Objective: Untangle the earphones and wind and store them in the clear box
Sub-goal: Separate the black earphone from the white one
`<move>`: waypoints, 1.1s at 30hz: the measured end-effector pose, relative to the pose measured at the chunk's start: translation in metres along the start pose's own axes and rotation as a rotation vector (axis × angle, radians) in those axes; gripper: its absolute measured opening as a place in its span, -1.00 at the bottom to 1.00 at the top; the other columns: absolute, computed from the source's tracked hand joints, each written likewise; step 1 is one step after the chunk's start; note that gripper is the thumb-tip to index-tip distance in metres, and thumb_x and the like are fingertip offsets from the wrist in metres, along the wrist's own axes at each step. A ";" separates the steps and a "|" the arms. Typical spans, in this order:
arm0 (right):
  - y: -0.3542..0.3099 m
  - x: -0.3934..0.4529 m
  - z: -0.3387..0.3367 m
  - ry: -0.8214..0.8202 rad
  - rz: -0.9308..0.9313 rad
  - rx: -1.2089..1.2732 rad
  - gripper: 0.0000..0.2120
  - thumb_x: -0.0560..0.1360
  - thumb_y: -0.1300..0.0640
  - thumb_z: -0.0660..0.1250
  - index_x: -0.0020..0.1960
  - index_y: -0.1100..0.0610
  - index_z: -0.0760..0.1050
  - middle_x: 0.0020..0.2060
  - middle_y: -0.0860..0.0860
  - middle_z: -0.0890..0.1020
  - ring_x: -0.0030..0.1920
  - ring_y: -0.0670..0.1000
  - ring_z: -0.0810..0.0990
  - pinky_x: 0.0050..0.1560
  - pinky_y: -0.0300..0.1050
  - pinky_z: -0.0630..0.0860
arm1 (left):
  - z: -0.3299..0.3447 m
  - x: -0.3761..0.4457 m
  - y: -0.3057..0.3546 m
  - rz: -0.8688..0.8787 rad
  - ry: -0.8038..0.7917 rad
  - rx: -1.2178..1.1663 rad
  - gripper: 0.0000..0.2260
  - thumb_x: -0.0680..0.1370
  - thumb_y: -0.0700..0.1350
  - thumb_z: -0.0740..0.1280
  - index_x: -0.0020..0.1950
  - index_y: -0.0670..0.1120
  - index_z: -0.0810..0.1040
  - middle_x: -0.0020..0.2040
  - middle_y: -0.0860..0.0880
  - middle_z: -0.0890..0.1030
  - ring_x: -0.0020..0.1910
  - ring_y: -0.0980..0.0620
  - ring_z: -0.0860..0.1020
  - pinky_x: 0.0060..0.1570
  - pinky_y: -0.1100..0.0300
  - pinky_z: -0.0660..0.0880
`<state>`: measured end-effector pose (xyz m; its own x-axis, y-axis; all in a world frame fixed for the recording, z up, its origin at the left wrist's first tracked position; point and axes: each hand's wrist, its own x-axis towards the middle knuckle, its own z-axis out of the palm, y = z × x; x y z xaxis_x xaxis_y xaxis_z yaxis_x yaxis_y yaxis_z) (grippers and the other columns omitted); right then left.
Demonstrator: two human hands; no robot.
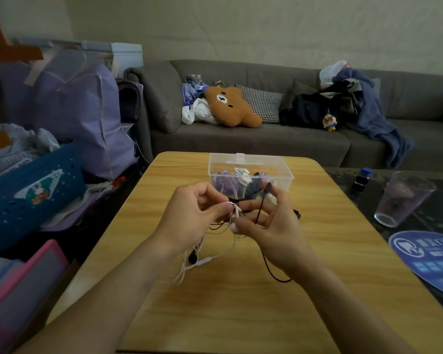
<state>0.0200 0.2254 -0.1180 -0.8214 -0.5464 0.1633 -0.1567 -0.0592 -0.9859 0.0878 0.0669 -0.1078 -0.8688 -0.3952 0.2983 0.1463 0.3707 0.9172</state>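
A tangle of white earphones (210, 259) and black earphones (260, 210) is hanging between the person's two hands, raised a little above the wooden table (241, 297). The white cord is looping down below the left hand (189, 221), its inline remote lying near the tabletop, while the black cord is running across the right hand (269, 226) and trailing down past the right wrist onto the table. The left hand is pinching the knot where white and black cords meet, its fingers curled in around it. The right hand is holding the black cord, which is passing over its spread fingers up to a fingertip, with the thumb pressing in toward the same knot. The two hands are nearly touching at the tangle.

Just behind the hands, the clear box (251, 169) is standing on the table's far part, open at the top, with purple, white and dark earphones already lying inside it.

To the right, on a dark side table, a clear plastic cup (402, 200) is standing near a small dark bottle (361, 180) with a blue cap, and a round blue fan (427, 256) is lying nearer the viewer. Beyond the table, a grey sofa (266, 144) is carrying a brown bear cushion (230, 106), a checked pillow and heaped clothes. On the left, a purple bag (82, 111) is leaning among piled items.
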 end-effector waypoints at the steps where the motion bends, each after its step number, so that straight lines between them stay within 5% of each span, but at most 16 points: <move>1: 0.002 0.001 0.002 0.023 0.013 0.056 -0.34 0.51 0.43 0.39 0.47 0.09 0.18 0.00 0.17 0.62 -0.12 0.07 0.73 -0.15 -0.10 0.66 | 0.000 0.001 -0.001 -0.011 0.004 -0.002 -0.92 0.48 -0.28 0.47 -0.09 -0.17 0.60 -0.22 -0.06 0.73 -0.24 0.01 0.71 -0.19 0.21 0.63; 6: 0.002 0.006 0.000 0.073 0.054 0.232 -0.62 0.55 0.38 0.34 0.27 0.10 0.34 -0.08 0.17 0.63 -0.14 0.16 0.70 -0.21 0.02 0.66 | 0.001 0.004 -0.004 -0.068 -0.025 -0.063 -0.97 0.58 -0.25 0.36 -0.02 -0.15 0.53 -0.22 -0.14 0.72 -0.22 -0.11 0.71 -0.12 0.02 0.65; 11: 0.004 0.006 -0.005 -0.011 0.035 0.123 -0.51 0.31 0.12 0.55 0.19 0.19 0.51 -0.06 0.12 0.71 -0.05 0.14 0.71 -0.14 -0.07 0.61 | 0.000 0.003 -0.002 -0.072 -0.063 -0.098 -0.95 0.62 -0.25 0.29 0.04 -0.14 0.53 -0.17 -0.11 0.73 -0.19 -0.07 0.71 -0.13 0.13 0.64; 16: 0.010 0.008 -0.004 -0.022 0.059 0.051 -0.83 0.53 0.22 0.41 0.11 0.23 0.60 -0.10 0.11 0.73 -0.10 0.06 0.72 -0.17 -0.10 0.60 | 0.000 0.003 -0.004 -0.120 -0.119 -0.170 -0.94 0.66 -0.20 0.23 0.06 -0.14 0.49 -0.09 -0.22 0.69 -0.09 -0.24 0.68 0.02 -0.10 0.63; 20: 0.010 0.010 -0.006 0.050 0.027 0.103 -0.86 0.49 0.22 0.45 0.03 0.22 0.62 -0.16 0.12 0.71 -0.16 0.06 0.67 -0.17 -0.07 0.59 | -0.001 0.002 -0.002 -0.081 -0.115 -0.162 -0.92 0.63 -0.26 0.28 0.11 -0.20 0.51 -0.13 -0.17 0.71 -0.19 -0.12 0.71 -0.16 0.15 0.63; 26: 0.004 0.010 -0.006 0.078 0.014 0.131 -0.67 0.26 0.09 0.55 -0.02 0.20 0.69 -0.16 0.14 0.74 -0.17 0.02 0.66 -0.10 -0.16 0.58 | -0.001 0.001 -0.004 -0.055 -0.150 -0.074 -0.84 0.56 -0.27 0.38 0.12 -0.12 0.64 -0.12 -0.06 0.74 -0.15 -0.04 0.72 -0.06 0.15 0.65; 33: 0.005 0.009 -0.005 0.098 0.016 -0.050 -0.84 0.33 0.22 0.60 -0.10 0.13 0.71 -0.21 0.10 0.74 -0.15 0.08 0.73 -0.10 -0.14 0.62 | -0.004 0.001 -0.004 -0.052 -0.107 -0.023 -0.84 0.47 -0.26 0.48 0.03 -0.11 0.63 -0.18 0.01 0.74 -0.18 0.05 0.72 -0.15 0.27 0.62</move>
<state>0.0088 0.2243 -0.1213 -0.8733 -0.4626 0.1527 -0.1680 -0.0081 -0.9858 0.0886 0.0619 -0.1098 -0.9207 -0.3214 0.2214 0.1095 0.3318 0.9370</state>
